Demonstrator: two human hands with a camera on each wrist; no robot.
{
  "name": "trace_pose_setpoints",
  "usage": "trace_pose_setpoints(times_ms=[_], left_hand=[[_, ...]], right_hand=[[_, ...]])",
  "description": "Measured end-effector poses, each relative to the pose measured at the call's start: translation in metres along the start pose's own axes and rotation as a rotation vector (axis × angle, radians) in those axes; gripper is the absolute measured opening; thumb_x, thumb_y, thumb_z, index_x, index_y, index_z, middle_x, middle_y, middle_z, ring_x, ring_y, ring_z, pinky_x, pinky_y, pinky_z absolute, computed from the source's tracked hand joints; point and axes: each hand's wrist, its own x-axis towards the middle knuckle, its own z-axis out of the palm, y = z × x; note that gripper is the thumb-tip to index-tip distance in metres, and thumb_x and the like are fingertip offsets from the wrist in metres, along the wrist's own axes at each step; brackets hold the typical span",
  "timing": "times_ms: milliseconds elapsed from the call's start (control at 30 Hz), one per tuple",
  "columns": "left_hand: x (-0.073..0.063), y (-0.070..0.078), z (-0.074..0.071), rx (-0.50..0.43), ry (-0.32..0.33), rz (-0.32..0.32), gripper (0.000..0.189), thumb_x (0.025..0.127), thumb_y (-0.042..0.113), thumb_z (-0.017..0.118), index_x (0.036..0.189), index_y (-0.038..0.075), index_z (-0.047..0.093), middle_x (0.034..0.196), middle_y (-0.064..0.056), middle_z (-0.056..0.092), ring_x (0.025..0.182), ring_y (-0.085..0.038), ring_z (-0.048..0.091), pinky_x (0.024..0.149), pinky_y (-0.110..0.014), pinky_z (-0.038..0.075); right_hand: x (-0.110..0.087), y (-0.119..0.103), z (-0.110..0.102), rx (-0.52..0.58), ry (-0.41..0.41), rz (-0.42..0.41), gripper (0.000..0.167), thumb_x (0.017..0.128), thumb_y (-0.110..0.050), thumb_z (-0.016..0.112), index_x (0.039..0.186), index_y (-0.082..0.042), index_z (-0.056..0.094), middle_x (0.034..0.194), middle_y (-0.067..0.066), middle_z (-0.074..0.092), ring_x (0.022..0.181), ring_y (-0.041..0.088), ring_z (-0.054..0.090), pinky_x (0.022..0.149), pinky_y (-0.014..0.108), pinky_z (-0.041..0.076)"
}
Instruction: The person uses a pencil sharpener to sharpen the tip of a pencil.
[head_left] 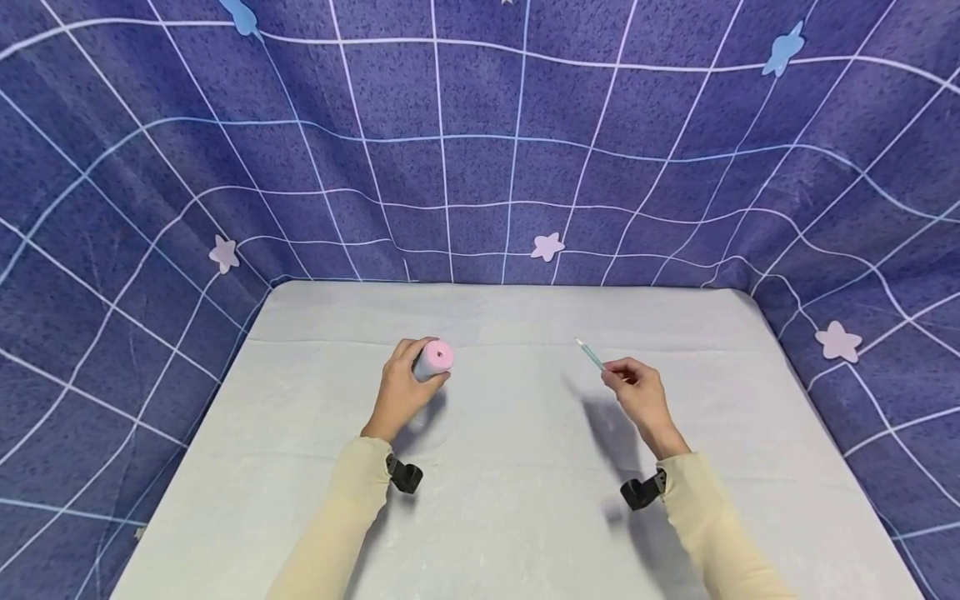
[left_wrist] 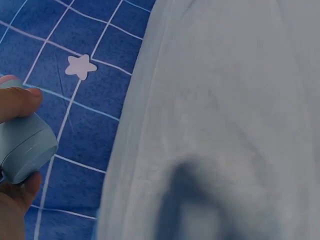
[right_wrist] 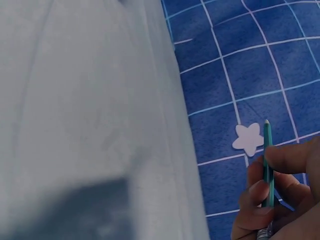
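My left hand grips a pencil sharpener with a pink face and a pale blue body, fingers on one side and thumb on the other. A small dark hole shows in the pink face. In the left wrist view the rounded blue base of the sharpener appears between thumb and finger. On the right, my right hand pinches a green pencil, its pale tip pointing up and to the left. The right wrist view shows a metal band at the lower end of the pencil. Both things are held above the table, well apart.
A table with a pale cloth lies beneath both hands, and their shadows fall on it. Blue curtain-like fabric with grid lines and stars surrounds its back and sides. Small black cameras sit on both wrists.
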Motion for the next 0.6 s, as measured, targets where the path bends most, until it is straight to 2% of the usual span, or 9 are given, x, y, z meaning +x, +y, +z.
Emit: trace_pose_setpoints(times_ms=[167,267,467,600], left_hand=[[0.007,0.01,-0.004,0.081,-0.08,0.05,0.055,0.069,0.005,0.082,0.12,0.006,0.063,0.107,-0.012,0.06,0.106,-0.03,0.054,0.094,-0.047,0.044],[0.011,0.016,-0.005,0.134,-0.121,0.107,0.054,0.07,0.005,0.081,0.121,0.007,0.063,0.107,-0.011,0.058,0.105,-0.029,0.051,0.09,-0.046,0.046],[0.016,0.029,-0.008,0.228,-0.167,0.257,0.055,0.07,0.003,0.08,0.122,0.007,0.062,0.104,-0.01,0.057,0.099,-0.028,0.049,0.085,-0.042,0.047],[0.018,0.035,-0.007,0.289,-0.189,0.33,0.056,0.07,0.002,0.08,0.122,0.008,0.062,0.104,-0.01,0.056,0.098,-0.027,0.05,0.085,-0.041,0.049]], right_hand=[[0.001,-0.009,-0.003,-0.102,-0.014,-0.109,0.015,0.085,-0.003,0.065,0.097,0.004,0.069,0.076,0.003,0.065,0.063,0.004,0.05,0.056,0.019,0.041],[0.002,-0.014,-0.005,-0.169,-0.02,-0.201,0.012,0.084,-0.004,0.067,0.094,0.001,0.071,0.079,0.011,0.066,0.061,0.005,0.051,0.055,0.019,0.042],[0.001,-0.026,-0.005,-0.226,-0.058,-0.355,0.009,0.08,-0.002,0.071,0.089,-0.004,0.073,0.077,0.01,0.067,0.064,0.012,0.055,0.054,0.02,0.042],[0.001,-0.035,-0.002,-0.251,-0.082,-0.451,0.011,0.076,0.001,0.073,0.085,-0.006,0.073,0.076,0.009,0.068,0.066,0.013,0.054,0.058,0.02,0.042]])
